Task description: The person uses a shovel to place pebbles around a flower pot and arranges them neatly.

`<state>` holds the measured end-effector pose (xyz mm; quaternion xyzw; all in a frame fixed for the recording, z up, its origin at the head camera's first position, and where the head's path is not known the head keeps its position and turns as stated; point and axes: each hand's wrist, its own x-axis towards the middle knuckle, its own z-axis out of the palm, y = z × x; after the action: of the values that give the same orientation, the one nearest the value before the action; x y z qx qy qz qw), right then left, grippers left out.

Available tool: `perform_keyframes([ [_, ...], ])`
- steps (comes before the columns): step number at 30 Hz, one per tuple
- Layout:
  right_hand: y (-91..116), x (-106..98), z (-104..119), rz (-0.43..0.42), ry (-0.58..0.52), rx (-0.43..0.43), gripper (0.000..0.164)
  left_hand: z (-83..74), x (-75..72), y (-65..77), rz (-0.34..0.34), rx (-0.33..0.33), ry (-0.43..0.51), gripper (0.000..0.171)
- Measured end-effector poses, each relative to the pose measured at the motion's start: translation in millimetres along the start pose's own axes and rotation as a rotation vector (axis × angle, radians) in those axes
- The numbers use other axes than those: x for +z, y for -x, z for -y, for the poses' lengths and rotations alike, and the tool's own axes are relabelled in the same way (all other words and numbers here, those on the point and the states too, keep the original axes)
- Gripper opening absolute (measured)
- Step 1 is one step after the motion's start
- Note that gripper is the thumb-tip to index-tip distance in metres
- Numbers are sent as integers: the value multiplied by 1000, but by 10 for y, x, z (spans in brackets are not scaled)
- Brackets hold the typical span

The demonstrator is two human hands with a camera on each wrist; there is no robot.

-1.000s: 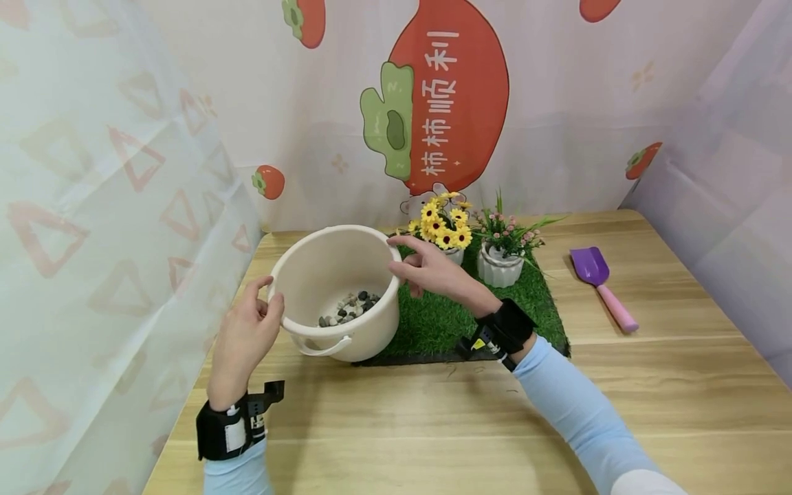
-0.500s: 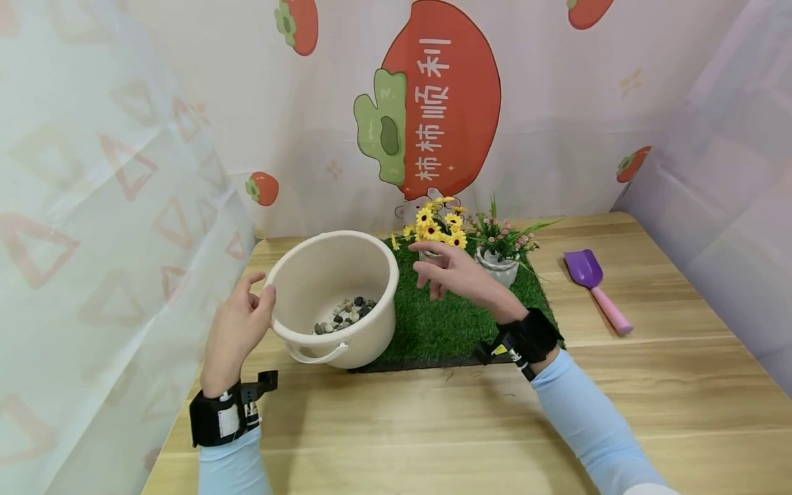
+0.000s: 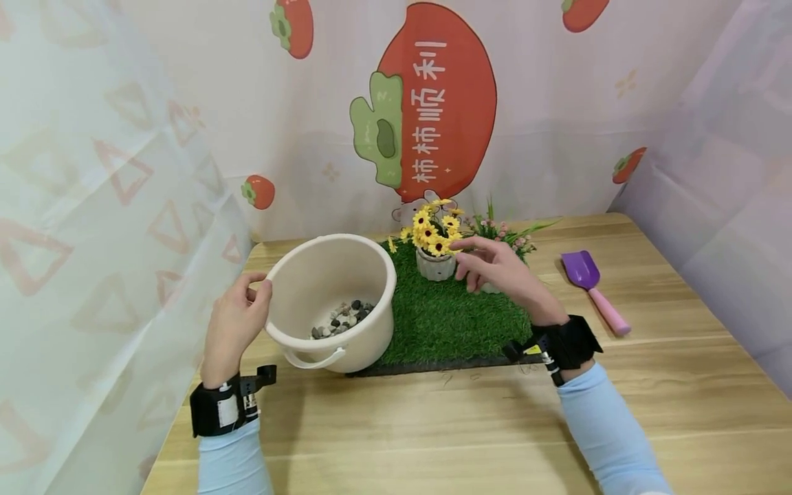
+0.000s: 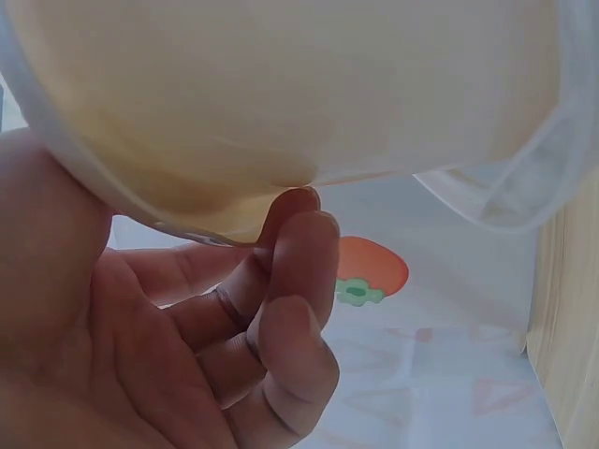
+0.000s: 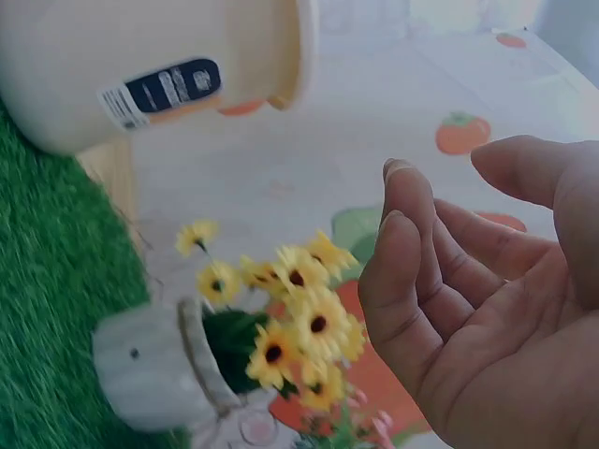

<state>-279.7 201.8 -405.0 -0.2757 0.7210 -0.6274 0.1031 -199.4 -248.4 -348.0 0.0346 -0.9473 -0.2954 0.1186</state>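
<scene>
A cream plastic bucket (image 3: pixel 371 342) stands upright at the left, partly over the green turf mat (image 3: pixel 452 323). Grey, white and dark pebbles (image 3: pixel 344 319) lie on its bottom. My left hand (image 3: pixel 236 323) holds the bucket's left rim, fingers curled at the edge in the left wrist view. Over the mat hovers my right hand (image 3: pixel 500 273), loosely bent and holding nothing. It is right of the white pot (image 3: pixel 436 267) of yellow daisies (image 3: pixel 427 230) and hides most of a second pot, whose pink flowers (image 3: pixel 520 240) show behind it.
A small shovel with a purple blade (image 3: pixel 580 269) and pink handle (image 3: pixel 609 313) lies on the wooden table (image 3: pixel 433 440) to the right. The bucket's white handle (image 3: pixel 318 361) hangs at its front. Printed curtains (image 3: pixel 544 137) enclose the back and sides.
My right hand has let go of the bucket's right rim and moved right, past the daisies to the front of the pink-flower pot. My left hand stays at the left rim.
</scene>
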Motion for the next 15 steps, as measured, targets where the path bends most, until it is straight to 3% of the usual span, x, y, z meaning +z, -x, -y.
perform_keyframes([
  [2,16,-220,-257,25,-59,-87,45,0,3,-9,0,-2,-1,50],
  [4,71,-340,-317,6,-69,-102,43,3,8,-19,1,-4,-3,50],
  [5,104,-374,-300,-10,-61,-92,43,4,10,-24,1,-3,-8,50],
  [7,217,-337,-47,-53,-28,-45,46,7,14,-36,2,-4,-12,51],
  [9,290,-371,18,-78,-8,-4,49,7,13,-47,4,-7,-16,51],
  [10,277,-516,-186,-66,-37,-16,49,8,13,-51,5,-8,-17,51],
  [14,284,-828,-531,-66,-75,-45,43,5,12,-67,14,-15,-11,52],
  [15,263,-963,-704,-56,-109,-67,43,3,11,-71,15,-16,-9,52],
])
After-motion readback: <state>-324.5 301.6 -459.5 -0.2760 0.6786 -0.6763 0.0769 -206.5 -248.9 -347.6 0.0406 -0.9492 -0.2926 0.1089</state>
